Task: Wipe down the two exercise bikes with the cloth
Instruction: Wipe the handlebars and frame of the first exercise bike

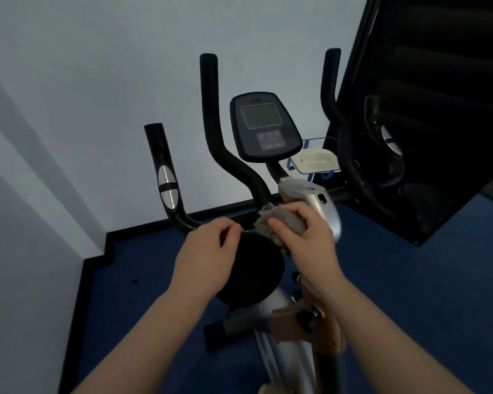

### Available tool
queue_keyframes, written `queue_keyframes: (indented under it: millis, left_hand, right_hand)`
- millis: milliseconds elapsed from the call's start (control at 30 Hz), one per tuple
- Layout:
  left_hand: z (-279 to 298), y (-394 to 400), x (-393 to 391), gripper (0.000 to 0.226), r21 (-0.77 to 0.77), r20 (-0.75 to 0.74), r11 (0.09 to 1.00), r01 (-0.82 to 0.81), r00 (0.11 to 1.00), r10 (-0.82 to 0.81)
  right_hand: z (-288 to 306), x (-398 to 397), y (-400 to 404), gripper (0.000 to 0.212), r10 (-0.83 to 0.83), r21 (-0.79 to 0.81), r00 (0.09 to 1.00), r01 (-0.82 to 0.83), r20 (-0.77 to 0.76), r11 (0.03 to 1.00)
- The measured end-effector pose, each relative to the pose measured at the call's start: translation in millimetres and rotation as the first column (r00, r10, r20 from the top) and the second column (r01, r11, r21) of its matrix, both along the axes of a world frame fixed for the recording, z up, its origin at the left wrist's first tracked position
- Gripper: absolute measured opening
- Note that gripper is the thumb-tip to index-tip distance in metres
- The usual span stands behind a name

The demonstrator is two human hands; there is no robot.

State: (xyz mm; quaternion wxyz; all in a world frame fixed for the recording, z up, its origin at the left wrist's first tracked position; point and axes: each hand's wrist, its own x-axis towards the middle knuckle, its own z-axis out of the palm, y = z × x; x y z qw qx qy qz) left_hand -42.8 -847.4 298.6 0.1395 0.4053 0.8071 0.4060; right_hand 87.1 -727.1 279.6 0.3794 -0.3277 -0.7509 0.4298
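Note:
An exercise bike [323, 211] with a silver frame, black handlebars and a dark console [264, 126] stands in front of me. My right hand [308, 237] grips a bunched grey cloth [279, 220] against the bike's stem, just below the console post. My left hand [208, 251] hovers with curled fingers over a round black part [256, 274] of the bike; whether it holds anything is unclear. A second bike is not identifiable in view.
A white wall lies behind and to the left, with a black skirting along the blue floor [143, 280]. A tall dark machine [439, 109] stands at the right. A blue wire rack with a pale tray [315, 162] sits behind the console.

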Motion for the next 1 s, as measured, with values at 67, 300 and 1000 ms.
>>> queue_keyframes:
  millis: [67, 300, 1000]
  left_hand:
    - [-0.3, 0.0, 1.1, 0.023, -0.027, -0.036, 1.0, 0.007, 0.999, -0.008]
    - [-2.6, 2.2, 1.1, 0.024, 0.004, -0.048, 1.0, 0.005, 0.999, -0.005]
    - [-4.6, 0.0, -1.8, 0.024, 0.038, 0.029, 0.999, 0.011, 1.0, -0.012]
  right_hand:
    - [1.7, -2.8, 4.9, 0.012, -0.002, -0.016, 1.0, 0.002, 0.001, 1.0]
    - [-4.9, -15.3, -4.8, 0.011, -0.177, -0.033, 0.979, 0.175, -0.098, 0.984]
    - [18.2, -35.3, 24.8, 0.019, -0.278, 0.082, 0.96, 0.274, 0.044, 0.958]
